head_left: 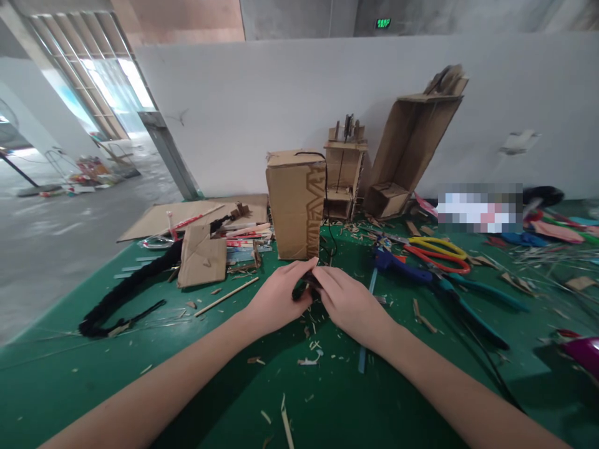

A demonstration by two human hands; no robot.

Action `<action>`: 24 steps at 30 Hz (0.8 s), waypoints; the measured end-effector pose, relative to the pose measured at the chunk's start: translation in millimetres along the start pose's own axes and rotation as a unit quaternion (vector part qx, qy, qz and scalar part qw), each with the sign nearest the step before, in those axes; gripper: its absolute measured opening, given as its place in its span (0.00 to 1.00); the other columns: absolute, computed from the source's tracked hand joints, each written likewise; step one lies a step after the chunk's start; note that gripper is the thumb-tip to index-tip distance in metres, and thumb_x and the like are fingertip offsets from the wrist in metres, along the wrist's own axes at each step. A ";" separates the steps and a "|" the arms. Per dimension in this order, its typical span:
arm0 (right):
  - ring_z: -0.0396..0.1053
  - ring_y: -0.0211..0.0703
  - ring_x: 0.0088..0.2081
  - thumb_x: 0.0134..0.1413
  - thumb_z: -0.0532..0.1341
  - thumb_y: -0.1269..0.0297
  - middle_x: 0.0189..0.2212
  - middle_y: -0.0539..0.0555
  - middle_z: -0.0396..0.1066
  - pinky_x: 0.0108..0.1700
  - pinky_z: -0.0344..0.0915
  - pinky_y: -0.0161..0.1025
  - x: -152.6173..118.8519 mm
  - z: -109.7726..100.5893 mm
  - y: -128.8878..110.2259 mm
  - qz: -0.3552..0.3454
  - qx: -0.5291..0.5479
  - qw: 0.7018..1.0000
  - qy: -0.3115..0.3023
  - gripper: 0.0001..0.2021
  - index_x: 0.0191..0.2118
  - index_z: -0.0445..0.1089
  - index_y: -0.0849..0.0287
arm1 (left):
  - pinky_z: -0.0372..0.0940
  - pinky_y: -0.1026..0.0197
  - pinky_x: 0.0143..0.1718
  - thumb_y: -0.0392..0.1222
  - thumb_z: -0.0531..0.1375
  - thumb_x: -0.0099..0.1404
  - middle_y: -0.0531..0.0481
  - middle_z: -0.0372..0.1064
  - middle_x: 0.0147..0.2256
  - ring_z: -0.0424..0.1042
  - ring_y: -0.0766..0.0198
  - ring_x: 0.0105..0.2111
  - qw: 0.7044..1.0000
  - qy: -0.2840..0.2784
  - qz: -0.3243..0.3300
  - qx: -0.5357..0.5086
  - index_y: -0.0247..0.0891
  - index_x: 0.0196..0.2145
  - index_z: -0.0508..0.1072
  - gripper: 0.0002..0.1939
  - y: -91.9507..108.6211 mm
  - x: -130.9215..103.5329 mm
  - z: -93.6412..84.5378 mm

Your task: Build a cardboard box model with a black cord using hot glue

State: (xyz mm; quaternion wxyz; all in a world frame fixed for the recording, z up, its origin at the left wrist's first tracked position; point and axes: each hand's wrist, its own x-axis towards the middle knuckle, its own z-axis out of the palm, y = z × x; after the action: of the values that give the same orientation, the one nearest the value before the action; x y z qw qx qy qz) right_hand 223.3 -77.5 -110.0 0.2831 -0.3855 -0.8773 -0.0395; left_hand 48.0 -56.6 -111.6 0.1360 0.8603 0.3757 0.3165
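Over the middle of the green table (pixel 201 386), my left hand (pixel 279 298) and my right hand (pixel 350 307) meet at their fingertips. Both are closed on a small dark, curved piece (pixel 299 289), mostly covered by my fingers, so its kind is unclear. Just behind my hands stands an upright cardboard box (pixel 294 209) with a brown printed pattern on its side. A thin black cord (pixel 330 227) runs from the box's top down its right side. Small pale scraps (pixel 314 345) lie beneath my hands.
To the left lie a black fuzzy strip (pixel 135 280), a cardboard square (pixel 202 257) and a thin stick (pixel 227 297). On the right are a blue glue gun (pixel 405 267), yellow-handled scissors (pixel 440 246) and teal-handled pliers (pixel 472 315). An open cardboard frame (pixel 412 140) leans against the white wall (pixel 219 112).
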 end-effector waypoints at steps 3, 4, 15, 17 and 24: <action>0.65 0.50 0.48 0.57 0.48 0.77 0.45 0.64 0.67 0.47 0.68 0.48 0.1 0.2 0.1 -0.005 -0.006 1.000 -0.001 0.16 0.51 0.60 0.68 | 0.63 0.51 0.52 0.30 0.55 0.54 0.43 0.67 0.51 0.67 0.57 0.50 1.000 0.001 0.001 -0.003 0.36 0.56 0.60 0.29 -0.9 0.0 -0.2; 0.65 0.50 0.48 0.57 0.48 0.77 0.45 0.65 0.67 0.47 0.68 0.48 -0.1 0.1 0.0 -0.007 -0.009 1.000 0.002 0.17 0.51 0.60 0.69 | 0.63 0.51 0.52 0.30 0.55 0.54 0.43 0.67 0.51 0.67 0.57 0.49 1.000 0.002 0.002 -0.004 0.36 0.56 0.61 0.29 -1.1 0.1 -0.5; 0.66 0.49 0.49 0.57 0.48 0.77 0.46 0.64 0.67 0.47 0.68 0.49 -1.8 -0.2 0.3 -0.006 -0.008 1.000 0.013 0.18 0.53 0.60 0.65 | 0.62 0.49 0.52 0.30 0.54 0.55 0.44 0.69 0.49 0.68 0.57 0.49 1.000 0.012 0.012 0.008 0.38 0.54 0.61 0.28 0.7 1.0 -2.2; 0.65 0.49 0.49 0.57 0.48 0.77 0.47 0.64 0.67 0.47 0.68 0.48 -2.7 0.2 1.7 -0.004 -0.008 1.000 0.019 0.18 0.53 0.60 0.65 | 0.61 0.48 0.52 0.31 0.55 0.56 0.43 0.68 0.49 0.67 0.56 0.49 1.000 0.016 0.010 0.016 0.38 0.55 0.59 0.27 2.3 0.3 -3.7; 0.63 0.45 0.52 0.57 0.49 0.77 0.50 0.59 0.65 0.52 0.65 0.48 -4.3 -0.4 7.3 0.027 0.067 0.996 0.047 0.16 0.48 0.62 0.59 | 0.61 0.53 0.53 0.41 0.57 0.60 0.43 0.64 0.52 0.64 0.57 0.53 0.999 0.023 -0.013 -0.048 0.40 0.56 0.54 0.28 5.7 -1.6 -9.9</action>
State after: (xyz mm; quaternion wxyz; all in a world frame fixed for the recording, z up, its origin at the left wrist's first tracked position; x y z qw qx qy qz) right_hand 231.0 -75.2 -113.1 0.3501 -0.3867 -0.8531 0.0087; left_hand 44.0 -61.7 -102.0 0.1722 0.8401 0.3749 0.3522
